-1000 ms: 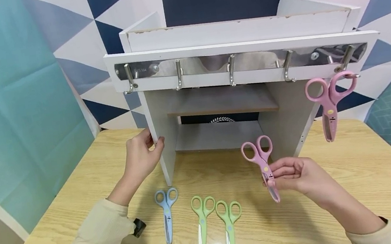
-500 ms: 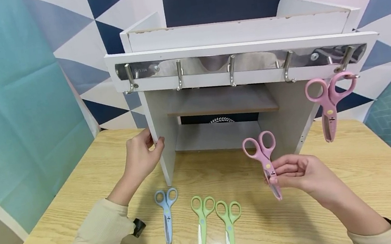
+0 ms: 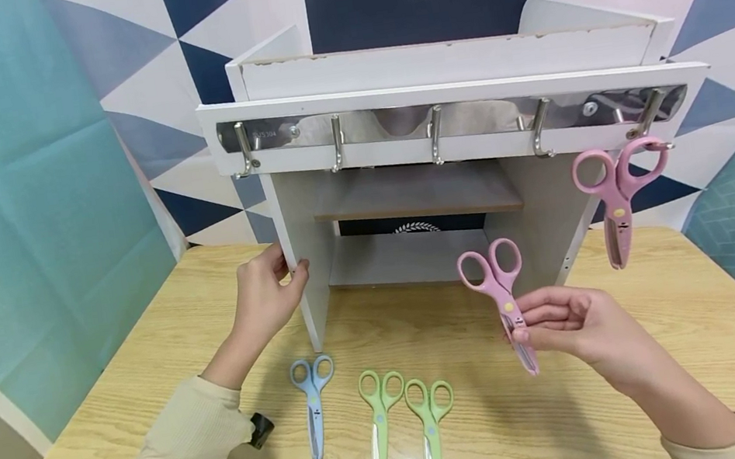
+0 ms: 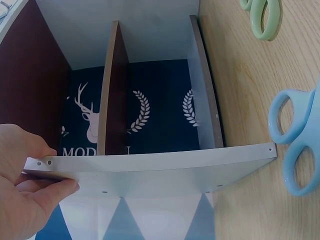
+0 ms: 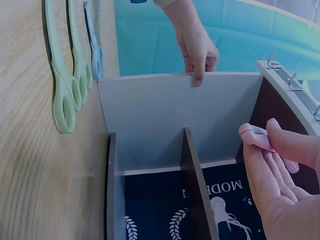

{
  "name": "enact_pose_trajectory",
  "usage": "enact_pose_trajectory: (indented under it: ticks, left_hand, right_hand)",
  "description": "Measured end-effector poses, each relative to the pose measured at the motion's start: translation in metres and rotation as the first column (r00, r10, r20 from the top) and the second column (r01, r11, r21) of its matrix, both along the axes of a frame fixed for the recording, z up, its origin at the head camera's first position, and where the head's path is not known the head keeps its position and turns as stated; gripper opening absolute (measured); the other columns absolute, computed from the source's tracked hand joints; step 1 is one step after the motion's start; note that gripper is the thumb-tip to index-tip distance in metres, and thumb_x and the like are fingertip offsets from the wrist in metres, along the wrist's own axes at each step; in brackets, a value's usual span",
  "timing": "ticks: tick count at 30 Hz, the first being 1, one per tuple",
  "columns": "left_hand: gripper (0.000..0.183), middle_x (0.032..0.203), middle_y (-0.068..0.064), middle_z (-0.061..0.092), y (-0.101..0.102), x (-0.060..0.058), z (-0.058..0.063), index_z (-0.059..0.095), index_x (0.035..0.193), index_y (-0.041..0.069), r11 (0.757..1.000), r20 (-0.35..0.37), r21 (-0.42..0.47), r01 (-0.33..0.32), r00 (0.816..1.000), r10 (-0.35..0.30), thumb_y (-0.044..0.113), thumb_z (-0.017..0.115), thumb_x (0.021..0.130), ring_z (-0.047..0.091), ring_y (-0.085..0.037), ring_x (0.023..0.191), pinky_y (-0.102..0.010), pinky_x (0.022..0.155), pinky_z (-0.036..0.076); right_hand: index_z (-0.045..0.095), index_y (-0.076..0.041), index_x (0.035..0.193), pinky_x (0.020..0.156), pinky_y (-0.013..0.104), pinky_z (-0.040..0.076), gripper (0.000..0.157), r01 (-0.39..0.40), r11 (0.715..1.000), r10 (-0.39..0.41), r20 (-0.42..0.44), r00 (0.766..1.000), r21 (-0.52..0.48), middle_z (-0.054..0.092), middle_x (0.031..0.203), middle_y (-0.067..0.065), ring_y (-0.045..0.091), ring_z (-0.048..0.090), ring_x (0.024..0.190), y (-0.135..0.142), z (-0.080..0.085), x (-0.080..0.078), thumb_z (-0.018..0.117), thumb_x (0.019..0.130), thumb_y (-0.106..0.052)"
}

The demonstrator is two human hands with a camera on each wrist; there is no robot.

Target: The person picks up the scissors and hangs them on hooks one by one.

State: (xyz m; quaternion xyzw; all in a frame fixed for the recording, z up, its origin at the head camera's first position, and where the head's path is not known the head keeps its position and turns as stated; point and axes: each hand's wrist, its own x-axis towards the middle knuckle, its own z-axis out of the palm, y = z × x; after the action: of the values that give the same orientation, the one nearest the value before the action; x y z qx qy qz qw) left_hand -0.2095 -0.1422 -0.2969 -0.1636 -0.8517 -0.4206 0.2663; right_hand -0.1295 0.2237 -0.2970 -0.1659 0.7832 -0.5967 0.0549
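My right hand [image 3: 581, 325] pinches pink scissors [image 3: 498, 285] by the blades, handle loops up, in front of the shelf's opening. In the right wrist view only the pink blade end [image 5: 256, 136] shows between thumb and fingers. My left hand [image 3: 266, 287] grips the front edge of the left side panel [image 3: 304, 278] of a white shelf unit, thumb on the inner face. A second pair of pink scissors [image 3: 617, 198] hangs by one loop from the rightmost hook [image 3: 653, 112]. Blue scissors [image 3: 317, 409] and two green pairs, the left green scissors [image 3: 382, 423] and right green scissors [image 3: 431, 432], lie on the table.
A metal hook rail [image 3: 388, 124] with several hooks runs along the unit's upper front. Inside is a middle shelf [image 3: 415, 191] with a brown front edge. The unit stands on a wooden table [image 3: 146, 362]. A teal curtain [image 3: 17, 192] hangs at the left.
My right hand has moved slightly right and up with the pink scissors, whose loops are higher and farther right. The left hand keeps its grip on the panel.
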Motion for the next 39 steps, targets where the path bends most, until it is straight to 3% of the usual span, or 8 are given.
enact_pose_trajectory:
  ticks: [21,39]
  left_hand:
    - [0.024,0.098,-0.026,0.072,-0.001,-0.001,-0.002,0.065,0.105,-0.011,1.000,0.001,0.012,0.002,1.000,-0.002,0.001,0.061,0.085,0.071,-0.034,0.096,-0.042,0.085,0.059]
    - [0.024,0.097,-0.027,0.071,0.000,-0.001,-0.002,0.065,0.105,-0.011,1.000,-0.011,0.008,0.009,1.000,-0.009,0.001,0.061,0.086,0.071,-0.035,0.095,-0.043,0.084,0.059]
  right_hand:
    - [0.069,-0.013,0.106,0.075,0.016,0.058,0.029,0.019,0.999,-0.022,-0.086,0.996,-0.033,0.077,0.093,-0.005,0.006,0.073,0.085,0.007,0.016,0.002,0.063,0.086,0.007]
    - [0.069,-0.012,0.112,0.077,0.012,0.055,0.028,0.195,0.976,-0.186,-0.098,0.978,0.096,0.077,0.093,-0.009,0.004,0.072,0.087,0.008,0.036,0.015,0.069,0.085,-0.004]
